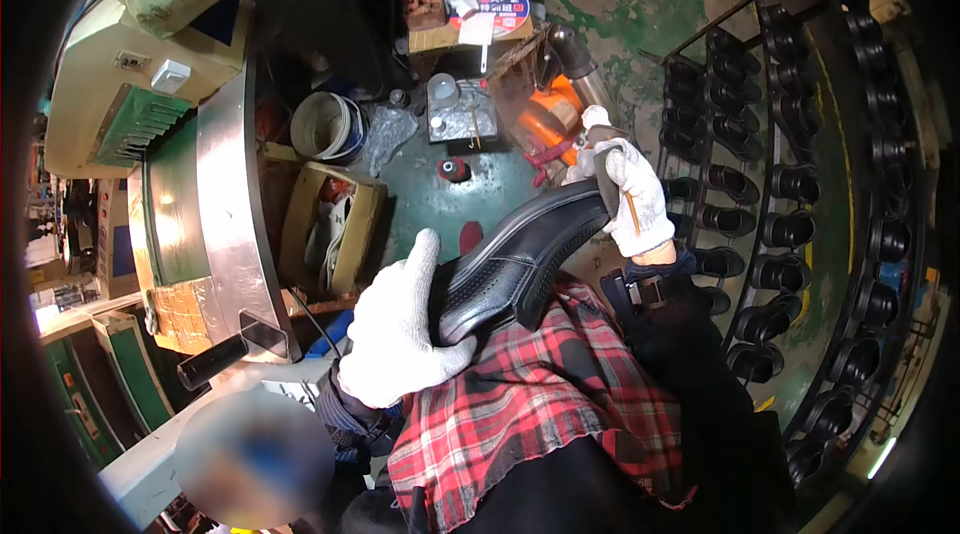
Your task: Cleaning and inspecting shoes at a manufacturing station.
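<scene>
A black leather shoe (515, 256) with rows of small perforations lies tilted across my lap, over a red plaid cloth (540, 374). My left hand (395, 329), in a white knitted glove, is closed around the shoe's left end, its thumb pointing up. At the other end, my right hand (632, 196), also white-gloved, grips the upper right part of the shoe. A grey-brown flat piece (606, 184) shows by the right fingers; I cannot tell what it is. A thin orange strip (632, 214) lies along the right glove.
Racks of black shoes (780, 229) stand at the right. A beige machine with a metal edge (235, 194) is at the left. Ahead are a white bucket (325, 126), a box with a clear cup (443, 91), a dark spool (453, 170) and an orange machine (550, 116).
</scene>
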Action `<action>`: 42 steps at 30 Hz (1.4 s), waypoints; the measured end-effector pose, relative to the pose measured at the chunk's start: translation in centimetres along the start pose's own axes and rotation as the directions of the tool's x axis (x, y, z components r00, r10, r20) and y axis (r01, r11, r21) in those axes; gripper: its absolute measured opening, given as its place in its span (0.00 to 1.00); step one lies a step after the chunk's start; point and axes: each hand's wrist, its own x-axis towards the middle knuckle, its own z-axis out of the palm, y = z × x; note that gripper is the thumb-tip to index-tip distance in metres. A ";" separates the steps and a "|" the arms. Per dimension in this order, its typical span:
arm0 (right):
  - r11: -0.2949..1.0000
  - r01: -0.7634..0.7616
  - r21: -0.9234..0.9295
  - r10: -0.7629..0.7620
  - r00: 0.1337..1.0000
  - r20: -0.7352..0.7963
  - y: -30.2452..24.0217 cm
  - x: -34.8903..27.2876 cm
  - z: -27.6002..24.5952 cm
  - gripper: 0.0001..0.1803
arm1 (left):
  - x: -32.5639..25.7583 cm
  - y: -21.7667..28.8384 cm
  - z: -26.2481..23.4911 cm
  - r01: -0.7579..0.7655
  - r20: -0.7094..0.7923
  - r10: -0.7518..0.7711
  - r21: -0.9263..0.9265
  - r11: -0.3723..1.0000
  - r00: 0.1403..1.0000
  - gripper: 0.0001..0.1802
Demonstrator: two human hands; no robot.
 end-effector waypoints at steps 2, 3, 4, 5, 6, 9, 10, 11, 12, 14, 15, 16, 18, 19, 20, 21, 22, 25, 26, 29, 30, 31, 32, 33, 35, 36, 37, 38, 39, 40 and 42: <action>0.999 -0.013 -0.037 0.012 1.000 -0.024 0.6 -0.2 -1.2 0.12 | -0.2 -0.1 -0.2 -0.005 0.004 0.005 -0.068 0.998 1.000 0.60; 0.997 -0.017 -0.074 0.014 0.999 -0.040 0.8 -0.3 -1.6 0.16 | -0.3 -0.1 -0.4 -0.018 -0.002 0.018 -0.129 0.992 1.000 0.60; 0.997 -0.024 -0.075 0.020 0.999 -0.047 0.9 -0.5 -1.9 0.16 | 0.0 0.2 -1.2 0.033 0.075 -0.020 -0.190 0.981 0.997 0.63; 0.999 -0.018 -0.027 0.018 1.000 -0.020 1.1 -0.6 -2.0 0.15 | -0.3 -0.6 -1.2 0.044 0.078 -0.029 -0.189 0.981 0.997 0.63; 1.000 -0.017 0.018 0.017 1.000 0.008 1.4 -0.8 -2.1 0.15 | -0.6 -2.1 -1.0 0.026 0.080 0.001 -0.344 0.939 0.997 0.63; 0.996 -0.014 0.084 0.012 0.999 0.031 2.2 -1.2 -2.2 0.13 | -0.8 -4.4 -0.4 0.255 0.264 -0.031 -0.885 0.389 0.964 0.54; 0.998 -0.009 0.066 0.008 1.000 0.010 2.3 -1.1 -2.0 0.12 | -0.1 -4.7 -0.5 0.338 0.334 -0.067 -0.895 0.291 0.940 0.50; 0.998 -0.021 0.064 0.020 1.000 0.013 2.3 -0.9 -1.9 0.12 | 0.7 -5.0 -0.5 0.413 0.402 -0.094 -0.892 0.184 0.911 0.46; 0.998 0.012 0.062 -0.016 0.997 0.075 2.3 -0.7 -1.8 0.12 | 1.7 -4.1 -0.6 0.425 0.414 -0.100 -0.866 0.263 0.905 0.41; 0.997 0.072 0.019 -0.074 0.983 0.169 2.1 -0.4 -1.8 0.11 | 2.5 -5.5 0.5 0.501 0.542 0.022 -0.791 0.352 0.840 0.43; 0.998 0.066 0.020 -0.069 0.983 0.173 1.9 -0.4 -1.6 0.11 | 2.6 -6.3 1.0 0.528 0.603 0.089 -0.752 0.395 0.793 0.45; 0.996 0.088 -0.020 -0.084 0.982 0.171 1.6 -0.6 -1.2 0.11 | 2.2 -6.4 1.5 0.601 0.625 0.204 -0.780 0.173 0.753 0.46; 0.957 0.207 -0.205 -0.199 0.978 0.059 1.5 -0.6 -0.3 0.12 | 2.2 -7.1 1.6 0.618 0.638 0.232 -0.769 0.160 0.734 0.49; 0.877 0.278 -0.392 -0.251 0.961 0.118 0.7 -0.6 0.2 0.14 | 2.2 -7.3 1.6 0.604 0.633 0.244 -0.774 0.189 0.734 0.51; 0.837 0.342 -0.427 -0.354 0.934 0.055 0.2 -0.8 1.2 0.14 | 2.3 -7.2 1.4 0.606 0.636 0.251 -0.772 0.194 0.730 0.51; 0.794 0.395 -0.462 -0.446 0.895 0.000 0.1 -0.9 2.4 0.15 | 2.3 -7.1 1.2 0.616 0.647 0.212 -0.762 0.199 0.732 0.52; 0.699 0.396 -0.595 -0.498 0.867 -0.007 -0.4 -1.3 3.8 0.13 | 2.3 -7.0 1.0 0.626 0.657 0.173 -0.753 0.204 0.734 0.53; 0.662 0.287 -0.692 -0.436 0.899 -0.044 0.0 -2.3 7.4 0.12 | 2.0 -7.2 0.7 0.606 0.672 0.132 -0.722 0.334 0.729 0.53; 0.440 0.328 -0.836 -0.524 0.850 0.057 0.9 -2.1 7.0 0.11 | 2.2 -6.7 0.1 0.585 0.678 0.099 -0.690 0.426 0.728 0.55; 0.208 0.422 -0.882 -0.564 0.789 0.244 2.8 -2.5 8.2 0.12 | 2.6 -5.6 -0.7 0.537 0.678 0.124 -0.668 0.515 0.725 0.55; 0.046 0.424 -0.904 -0.512 0.787 0.343 3.0 -2.7 8.3 0.12 | 2.8 -5.4 -0.9 0.536 0.678 0.125 -0.668 0.516 0.724 0.55; -0.116 0.426 -0.897 -0.443 0.786 0.431 3.1 -3.0 8.5 0.12 | 2.9 -5.2 -1.1 0.483 0.662 0.137 -0.658 0.578 0.737 0.56; 0.074 0.370 -0.926 -0.486 0.824 0.290 4.1 -3.0 8.4 0.11 | 2.8 -5.1 -1.2 0.428 0.645 0.147 -0.643 0.635 0.750 0.56; 0.075 0.371 -0.926 -0.485 0.825 0.291 4.1 -2.9 8.5 0.11 | 2.8 -5.3 -1.1 0.429 0.644 0.146 -0.643 0.634 0.751 0.56; -0.210 0.435 -0.876 -0.520 0.708 0.477 3.7 -2.7 8.6 0.10 | 2.6 -5.8 -0.6 0.421 0.612 0.179 -0.699 0.578 0.770 0.58; -0.323 0.475 -0.818 -0.528 0.627 0.573 3.1 -2.1 8.2 0.11 | 2.4 -5.7 -0.6 0.419 0.612 0.183 -0.700 0.578 0.769 0.58; -0.029 0.416 -0.909 -0.654 0.680 0.332 3.5 -1.5 7.5 0.11 | 2.2 -5.6 -0.6 0.436 0.595 0.209 -0.746 0.503 0.776 0.56; 0.081 0.367 -0.927 -0.712 0.672 0.204 3.3 -1.0 7.3 0.11 | 1.9 -5.5 -0.6 0.450 0.575 0.232 -0.785 0.425 0.785 0.54; 0.194 0.321 -0.927 -0.752 0.656 0.070 2.8 -0.6 7.1 0.12 | 1.8 -5.6 -0.4 0.448 0.574 0.234 -0.786 0.426 0.785 0.54; 0.243 0.227 -0.943 -0.734 0.679 -0.026 2.1 -0.3 6.5 0.11 | 1.6 -5.9 -0.2 0.450 0.563 0.241 -0.801 0.395 0.791 0.54; 0.255 0.082 -0.964 -0.714 0.688 -0.130 0.2 0.4 4.9 0.12 | 1.2 -6.5 0.1 0.450 0.548 0.245 -0.817 0.361 0.799 0.54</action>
